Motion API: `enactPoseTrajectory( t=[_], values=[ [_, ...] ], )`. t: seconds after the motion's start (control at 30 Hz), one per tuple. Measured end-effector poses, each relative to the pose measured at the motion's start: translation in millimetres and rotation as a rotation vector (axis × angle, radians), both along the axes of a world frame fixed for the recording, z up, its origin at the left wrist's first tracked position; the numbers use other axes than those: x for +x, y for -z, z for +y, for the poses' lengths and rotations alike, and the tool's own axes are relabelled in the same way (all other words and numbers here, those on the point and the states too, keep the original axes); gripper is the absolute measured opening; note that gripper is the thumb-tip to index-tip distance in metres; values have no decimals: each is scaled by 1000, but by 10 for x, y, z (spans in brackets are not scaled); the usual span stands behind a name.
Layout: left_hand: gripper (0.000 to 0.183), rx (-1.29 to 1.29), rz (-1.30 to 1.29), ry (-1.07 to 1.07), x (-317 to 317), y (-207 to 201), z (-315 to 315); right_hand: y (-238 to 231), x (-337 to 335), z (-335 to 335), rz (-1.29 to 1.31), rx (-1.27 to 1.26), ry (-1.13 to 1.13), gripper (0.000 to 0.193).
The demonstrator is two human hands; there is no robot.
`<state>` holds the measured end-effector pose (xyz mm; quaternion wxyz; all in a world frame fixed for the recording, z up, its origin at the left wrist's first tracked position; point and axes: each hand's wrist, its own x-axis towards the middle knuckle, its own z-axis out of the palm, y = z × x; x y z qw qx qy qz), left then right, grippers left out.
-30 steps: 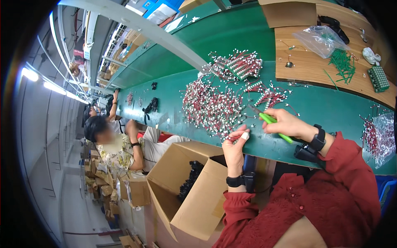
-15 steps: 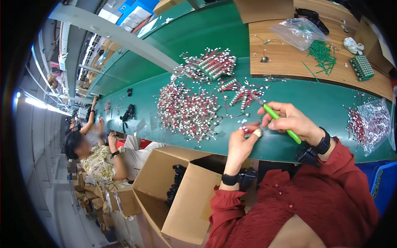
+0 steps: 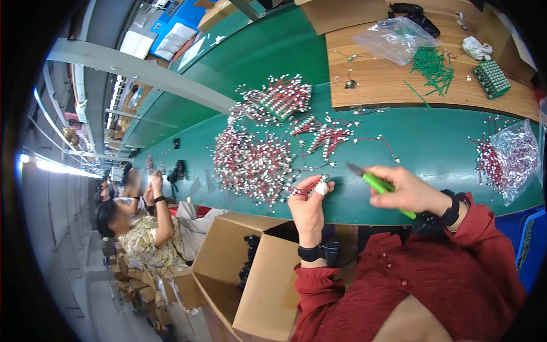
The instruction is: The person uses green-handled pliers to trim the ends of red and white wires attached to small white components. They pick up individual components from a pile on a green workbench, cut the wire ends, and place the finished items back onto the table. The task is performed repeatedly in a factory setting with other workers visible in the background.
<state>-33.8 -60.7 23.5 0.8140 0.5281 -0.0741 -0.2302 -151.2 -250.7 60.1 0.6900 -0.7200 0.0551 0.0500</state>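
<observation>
My left hand (image 3: 307, 211) is closed at the near edge of the green bench, right of the big heap. It pinches a small bundle of red-wired parts (image 3: 323, 179) with white ends; a pale cover sits on one fingertip. To the right, my right hand (image 3: 407, 191) is wrapped round green-handled pliers (image 3: 377, 182), their dark tip pointing left, apart from the bundle. A large heap of red-wired parts (image 3: 250, 162) lies left of my hands. Beyond it is a pile of green boards with red wires (image 3: 285, 98), and a smaller group (image 3: 327, 137) lies ahead.
A wooden board (image 3: 376, 85) at the back right holds a clear plastic bag (image 3: 396, 40), green strips (image 3: 432, 71) and a green block (image 3: 492, 78). A bag of wired parts (image 3: 513, 157) lies far right. An open carton (image 3: 265, 285) stands below left; a person (image 3: 142, 228) sits beyond.
My left hand has moved left, toward the heap, with its bundle. The pliers have come down and nearer, away from the small group. A loose red-wired piece now lies beyond my right hand.
</observation>
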Motion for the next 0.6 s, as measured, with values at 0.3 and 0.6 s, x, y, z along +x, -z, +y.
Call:
enactPoseTrajectory(
  t=[0.3, 0.6],
  values=[
    [20, 85, -404, -62, 75, -32, 230, 30, 203, 289, -95, -288, -71, 51],
    [15, -193, -117, -40, 140, 40, 309, 97, 322, 310, 220, 580, -304, 33]
  ],
)
